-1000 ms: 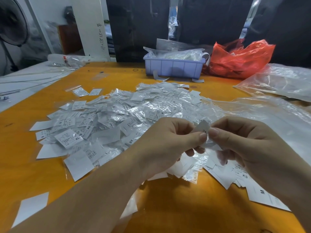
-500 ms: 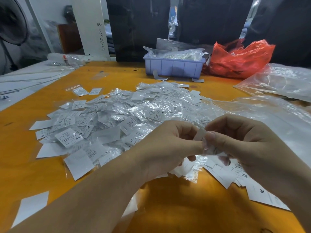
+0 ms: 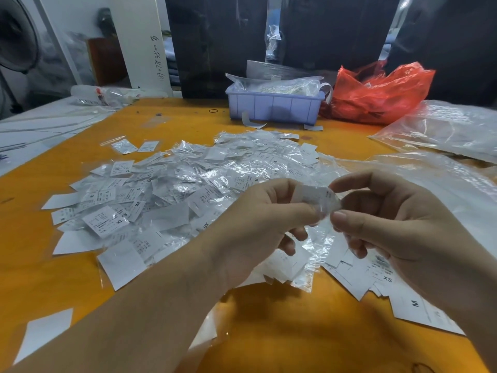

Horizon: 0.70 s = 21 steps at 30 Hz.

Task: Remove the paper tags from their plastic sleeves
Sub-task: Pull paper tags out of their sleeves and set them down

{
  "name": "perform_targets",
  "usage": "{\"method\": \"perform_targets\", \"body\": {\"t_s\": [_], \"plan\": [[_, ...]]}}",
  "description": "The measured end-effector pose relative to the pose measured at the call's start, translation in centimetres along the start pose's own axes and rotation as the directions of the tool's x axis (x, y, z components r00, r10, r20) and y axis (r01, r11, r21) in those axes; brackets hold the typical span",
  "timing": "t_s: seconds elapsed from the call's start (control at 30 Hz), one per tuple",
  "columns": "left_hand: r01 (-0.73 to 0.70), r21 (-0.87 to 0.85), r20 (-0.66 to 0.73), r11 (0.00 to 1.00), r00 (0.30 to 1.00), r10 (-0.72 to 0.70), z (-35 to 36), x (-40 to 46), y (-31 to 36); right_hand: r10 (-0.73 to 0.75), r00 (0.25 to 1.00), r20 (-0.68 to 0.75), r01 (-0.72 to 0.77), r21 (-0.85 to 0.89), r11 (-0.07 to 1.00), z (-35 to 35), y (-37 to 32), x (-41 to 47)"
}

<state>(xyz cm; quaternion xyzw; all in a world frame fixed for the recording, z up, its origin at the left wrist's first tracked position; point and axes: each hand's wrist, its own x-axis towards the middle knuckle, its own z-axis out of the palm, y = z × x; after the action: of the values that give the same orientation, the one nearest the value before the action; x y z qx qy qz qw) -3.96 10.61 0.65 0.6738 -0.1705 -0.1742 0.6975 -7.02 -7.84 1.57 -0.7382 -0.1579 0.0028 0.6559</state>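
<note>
Lilac bin (image 3: 274, 106) — bagged tags inside

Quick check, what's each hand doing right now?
Left hand: holds the tag, thumb and fingers curled round it.
Right hand: pinches the tag's other end, where the clear sleeve shows.

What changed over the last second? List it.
The hands drew slightly apart: the paper tag now spans the gap, gripped by the left hand, while the right hand pinches its other end and the plastic sleeve. The pile of tags and blue bin stayed put.
</note>
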Motion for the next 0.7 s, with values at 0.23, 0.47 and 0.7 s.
{"method": "perform_targets", "body": {"t_s": [0.23, 0.47, 0.7], "plan": [[0.008, -0.007, 0.057, 1.000, 0.998, -0.007, 0.14, -0.10, -0.03, -0.033, 0.999, 0.016, 0.035, -0.082, 0.996, -0.24, -0.05, -0.11], [0.014, 0.005, 0.049, 1.000, 0.999, -0.015, 0.46, -0.17, 0.08, -0.046, 0.999, 0.005, 0.046, -0.075, 0.996, -0.47, -0.32, -0.15], [-0.004, 0.034, 0.089, 0.999, 0.996, 0.001, 0.47, -0.16, 0.09, -0.040, 0.999, 0.024, 0.042, -0.081, 0.996, -0.23, -0.19, -0.19]]}}
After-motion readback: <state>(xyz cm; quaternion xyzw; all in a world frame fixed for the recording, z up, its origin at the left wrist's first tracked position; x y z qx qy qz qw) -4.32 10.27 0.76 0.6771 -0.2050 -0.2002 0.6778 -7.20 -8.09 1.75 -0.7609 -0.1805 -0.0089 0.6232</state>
